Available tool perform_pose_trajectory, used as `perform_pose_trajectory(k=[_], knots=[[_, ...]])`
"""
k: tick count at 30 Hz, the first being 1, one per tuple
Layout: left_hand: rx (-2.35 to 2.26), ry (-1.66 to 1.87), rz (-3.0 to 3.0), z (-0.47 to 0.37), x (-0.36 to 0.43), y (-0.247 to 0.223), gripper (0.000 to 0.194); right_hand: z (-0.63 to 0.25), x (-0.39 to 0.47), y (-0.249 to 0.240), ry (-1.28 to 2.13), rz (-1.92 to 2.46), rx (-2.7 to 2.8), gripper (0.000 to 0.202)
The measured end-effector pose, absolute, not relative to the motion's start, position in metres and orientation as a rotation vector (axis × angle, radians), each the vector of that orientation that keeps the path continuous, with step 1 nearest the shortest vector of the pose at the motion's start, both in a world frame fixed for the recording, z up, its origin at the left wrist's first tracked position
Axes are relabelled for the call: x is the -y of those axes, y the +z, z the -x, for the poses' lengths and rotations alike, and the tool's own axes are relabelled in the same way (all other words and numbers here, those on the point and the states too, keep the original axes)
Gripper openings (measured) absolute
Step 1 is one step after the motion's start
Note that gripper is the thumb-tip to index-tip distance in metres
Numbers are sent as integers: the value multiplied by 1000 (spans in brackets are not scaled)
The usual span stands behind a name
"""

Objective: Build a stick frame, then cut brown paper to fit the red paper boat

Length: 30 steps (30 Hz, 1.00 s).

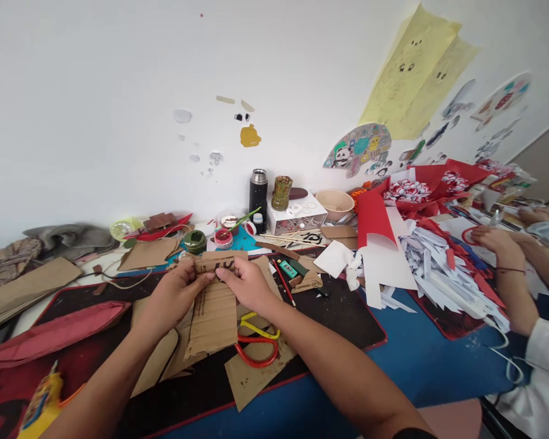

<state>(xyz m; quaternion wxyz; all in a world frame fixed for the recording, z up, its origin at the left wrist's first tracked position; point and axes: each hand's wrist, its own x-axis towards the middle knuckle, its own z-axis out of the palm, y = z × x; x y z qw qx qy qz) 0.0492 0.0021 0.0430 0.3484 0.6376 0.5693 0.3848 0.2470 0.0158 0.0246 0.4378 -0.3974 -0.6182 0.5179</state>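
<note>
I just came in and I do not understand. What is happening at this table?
A person pinches a piece of corrugated cardboard near its upper edge, with the left hand and the right hand. It is above a dark mat. A yellow handle and a red handle lie just right of the cardboard, not held. Behind are a green jar and a red jar. Farther right, another person's hand is near a pile of white paper strips.
</note>
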Motion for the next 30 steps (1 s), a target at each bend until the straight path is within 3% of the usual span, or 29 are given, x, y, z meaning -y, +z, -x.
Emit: perform_pose_trajectory(k=[12, 20, 30], knots=[[-1481, 998, -1674, -56, 0, 47, 54, -240, -10, 6, 1346, 968, 1446, 20], [-1355, 988, -1633, -49, -1, 52, 58, -251, -8, 22, 1425, 964, 1457, 36], [-1357, 1100, -1547, -68, 13, 59, 48, -248, -6, 23, 1306, 1029, 1513, 33]])
